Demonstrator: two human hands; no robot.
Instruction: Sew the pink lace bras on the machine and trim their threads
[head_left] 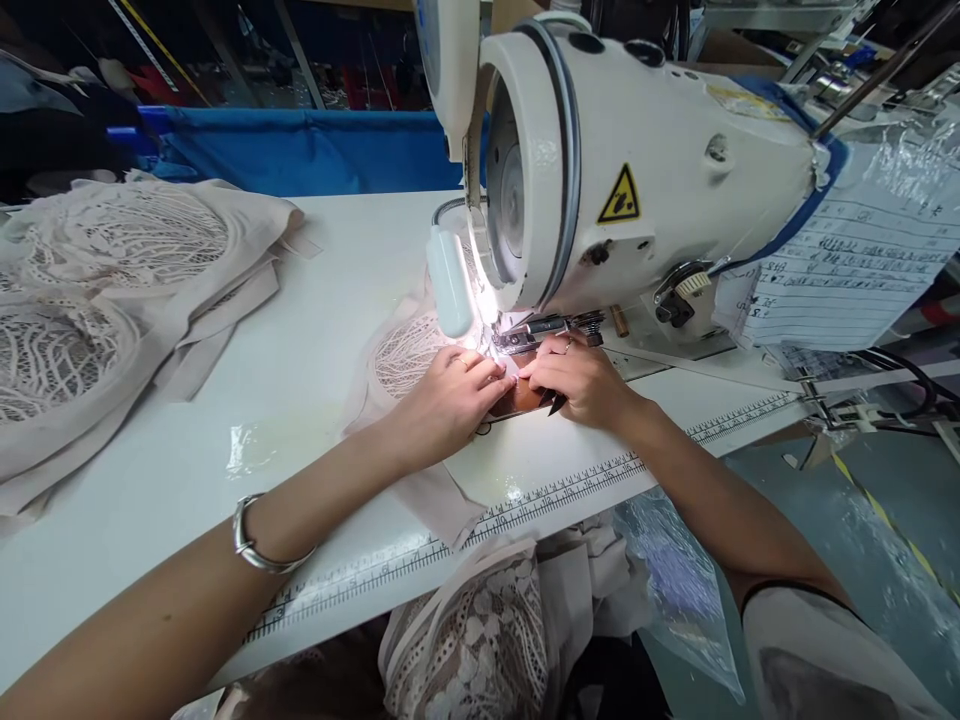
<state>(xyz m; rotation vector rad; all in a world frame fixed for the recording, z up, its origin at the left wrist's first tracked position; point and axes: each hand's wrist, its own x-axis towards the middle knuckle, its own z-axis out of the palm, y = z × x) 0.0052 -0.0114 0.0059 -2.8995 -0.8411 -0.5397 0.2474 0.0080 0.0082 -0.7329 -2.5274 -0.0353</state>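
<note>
Mid-frame, the half-bent left hand (450, 405) touches pale cloth (401, 362), grip unclear; the curled right hand (583, 382) holds a black tool (556, 404). Keep the cloth flat.

the white bench (315, 330) carries a pale sewing machine (645, 170) towards its right side. a heap of beige lace cloth (169, 290) lies at the left; another lace piece (405, 362) lies partly under the machine's left end. a printed ruler (559, 498) runs along the front edge.

Fabric pile (142, 300) (left of machine (660, 170))
</note>
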